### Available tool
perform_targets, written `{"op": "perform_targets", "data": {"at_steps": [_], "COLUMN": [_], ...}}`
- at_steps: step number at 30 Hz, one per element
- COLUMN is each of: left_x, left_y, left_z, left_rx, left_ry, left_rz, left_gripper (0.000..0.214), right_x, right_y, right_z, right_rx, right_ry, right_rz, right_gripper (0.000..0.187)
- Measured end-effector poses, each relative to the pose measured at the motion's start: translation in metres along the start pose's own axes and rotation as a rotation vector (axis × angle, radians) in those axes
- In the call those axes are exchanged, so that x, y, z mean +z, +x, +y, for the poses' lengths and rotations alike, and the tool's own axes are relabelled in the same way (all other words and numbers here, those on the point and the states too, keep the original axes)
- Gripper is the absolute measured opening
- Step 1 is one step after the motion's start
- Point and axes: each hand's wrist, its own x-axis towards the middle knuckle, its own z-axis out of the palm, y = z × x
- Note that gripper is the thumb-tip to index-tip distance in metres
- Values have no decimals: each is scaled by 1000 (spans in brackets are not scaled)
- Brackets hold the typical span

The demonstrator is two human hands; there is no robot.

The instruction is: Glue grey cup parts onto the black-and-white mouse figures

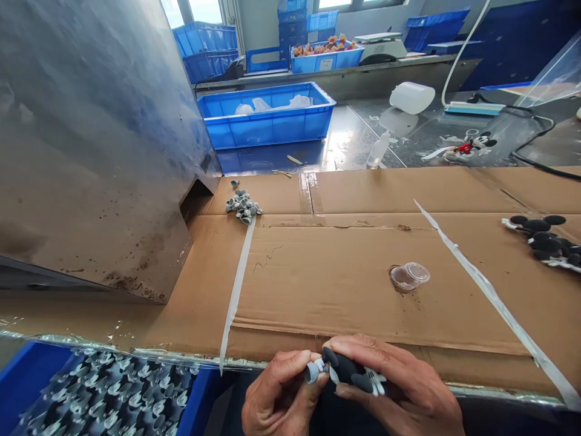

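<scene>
Close together just past the near edge of the flattened cardboard (327,284), the left hand (276,393) and right hand (399,387) around a black rubber Mickey Mouse figure (348,370). The figure's long axis nearly level across the head-camera view, white-gloved end toward the right, dark rounded end toward the left hand. Right hand nearer the figure's body, its fingers (358,346) curled over the top in a firm wrap. Left-hand fingers (290,363) in a narrow pinch on a small grey cap (311,372) at the figure's left end, no clear gap between cap and figure, though whether fully seated impossible to tell behind the fingers. Farther out on the cardboard, a heap of grey caps (244,207) toward the far left, a small clear plastic cup (408,275) ahead of the hands, and black figures (540,239) at the right edge. Just left of the hands, a blue crate (27,381) packed with more figures.
</scene>
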Motion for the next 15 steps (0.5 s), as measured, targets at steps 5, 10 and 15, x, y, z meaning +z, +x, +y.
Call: {"op": "perform_targets", "data": {"at_steps": [5, 10, 15], "left_x": [0, 0, 0], "left_y": [0, 1, 2], "left_z": [0, 1, 2], "left_rx": [4, 3, 7], "left_ry": [-5, -1, 0], "left_rz": [2, 1, 0], "left_gripper": [18, 17, 18], "right_x": [0, -2, 0], "right_y": [-2, -1, -1], "right_z": [0, -2, -1], "right_rx": [3, 8, 16], "right_ry": [-16, -12, -9], "right_rz": [6, 17, 27], "right_gripper": [18, 18, 18]}}
